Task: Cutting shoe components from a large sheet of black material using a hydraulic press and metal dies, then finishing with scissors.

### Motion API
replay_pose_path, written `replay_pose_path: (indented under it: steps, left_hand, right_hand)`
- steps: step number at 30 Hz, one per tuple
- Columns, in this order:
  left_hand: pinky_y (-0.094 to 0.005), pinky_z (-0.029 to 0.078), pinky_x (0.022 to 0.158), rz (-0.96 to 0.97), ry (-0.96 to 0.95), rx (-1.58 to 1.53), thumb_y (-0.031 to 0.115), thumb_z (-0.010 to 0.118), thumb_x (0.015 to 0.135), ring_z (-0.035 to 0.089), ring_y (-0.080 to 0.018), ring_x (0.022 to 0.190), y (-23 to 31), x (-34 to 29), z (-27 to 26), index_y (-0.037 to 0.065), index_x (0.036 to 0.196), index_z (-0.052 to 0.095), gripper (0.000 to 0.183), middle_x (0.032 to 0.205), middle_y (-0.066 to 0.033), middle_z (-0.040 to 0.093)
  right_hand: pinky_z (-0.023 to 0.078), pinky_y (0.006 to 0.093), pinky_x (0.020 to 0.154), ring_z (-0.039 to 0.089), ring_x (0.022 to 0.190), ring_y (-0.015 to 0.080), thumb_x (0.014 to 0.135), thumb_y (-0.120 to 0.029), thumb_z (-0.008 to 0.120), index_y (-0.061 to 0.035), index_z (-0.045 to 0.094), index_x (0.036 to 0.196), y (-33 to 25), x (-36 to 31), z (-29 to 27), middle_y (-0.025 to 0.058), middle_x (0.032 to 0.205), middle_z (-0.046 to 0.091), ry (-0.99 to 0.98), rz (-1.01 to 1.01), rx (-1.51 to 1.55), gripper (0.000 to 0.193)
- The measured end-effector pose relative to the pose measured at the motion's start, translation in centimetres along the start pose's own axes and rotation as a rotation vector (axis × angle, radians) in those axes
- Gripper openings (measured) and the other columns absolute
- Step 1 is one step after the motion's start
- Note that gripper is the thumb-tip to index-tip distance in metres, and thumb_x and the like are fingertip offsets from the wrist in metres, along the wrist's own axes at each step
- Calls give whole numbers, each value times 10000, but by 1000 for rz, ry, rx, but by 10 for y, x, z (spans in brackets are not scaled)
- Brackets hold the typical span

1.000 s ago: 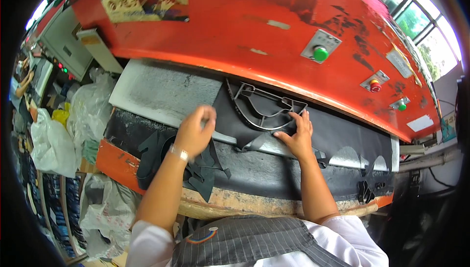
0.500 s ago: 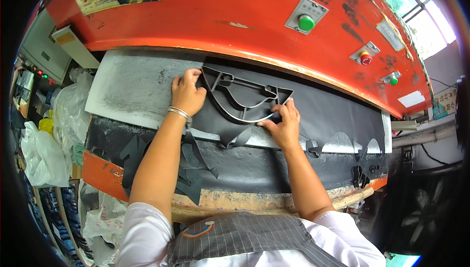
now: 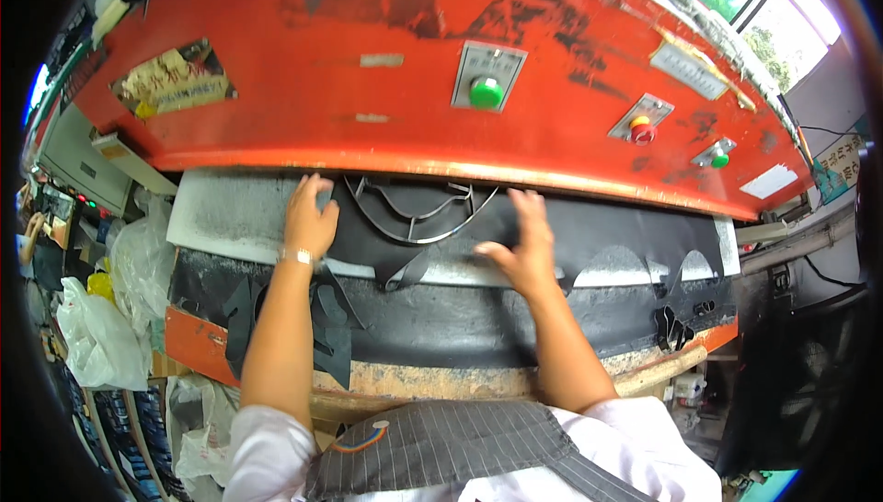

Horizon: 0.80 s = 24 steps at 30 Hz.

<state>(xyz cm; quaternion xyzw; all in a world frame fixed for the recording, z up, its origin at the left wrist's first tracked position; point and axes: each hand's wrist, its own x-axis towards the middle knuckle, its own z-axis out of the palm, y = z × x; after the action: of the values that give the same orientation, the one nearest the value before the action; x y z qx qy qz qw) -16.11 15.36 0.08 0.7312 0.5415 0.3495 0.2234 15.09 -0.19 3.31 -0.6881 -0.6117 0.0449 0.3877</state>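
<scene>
A curved metal cutting die [image 3: 416,241] with inner struts lies on a sheet of black material [image 3: 602,230]. Its far edge is hidden under the front of the red press [image 3: 368,125]. To the left of the die is my left hand [image 3: 310,219], thumb apart from the fingers and nothing in it. My right hand [image 3: 527,246] hovers just right of the die, fingers spread and slightly blurred, also holding nothing. The sheet rests on a worn white board [image 3: 230,212], with cut-out gaps along the sheet's near edge.
Green buttons [image 3: 486,92] and a red knob [image 3: 642,131] sit on the press front. Dark scraps [image 3: 333,346] hang over the near ledge at left, and small black dies [image 3: 674,329] lie at right. Plastic bags [image 3: 106,336] stand on the left.
Both hands have let go of the die and moved apart from it. My view has shifted up, showing more of the press front. The die's far edge is now hidden beneath it.
</scene>
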Motion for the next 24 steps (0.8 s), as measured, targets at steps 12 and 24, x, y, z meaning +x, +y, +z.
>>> replay_pose_path:
  steps: [12, 24]
  left_hand:
    - [-263, 510, 504, 400, -254, -237, 207, 594, 899, 649, -121, 540, 271, 49, -7, -33, 686, 657, 327, 619, -95, 662]
    - [-419, 522, 689, 150, -507, 52, 293, 629, 863, 648, -312, 755, 157, -156, -26, 104, 804, 713, 215, 804, -102, 672]
  right_hand:
    - [151, 437, 1173, 190, 1442, 370, 1022, -456, 365, 65, 283, 1451, 136, 134, -258, 276, 1532, 227, 1187, 57, -466, 680]
    - [397, 441, 987, 543, 1097, 337, 795, -294, 739, -33, 576, 1235, 13, -73, -137, 157, 1204, 595, -185, -134, 41, 537]
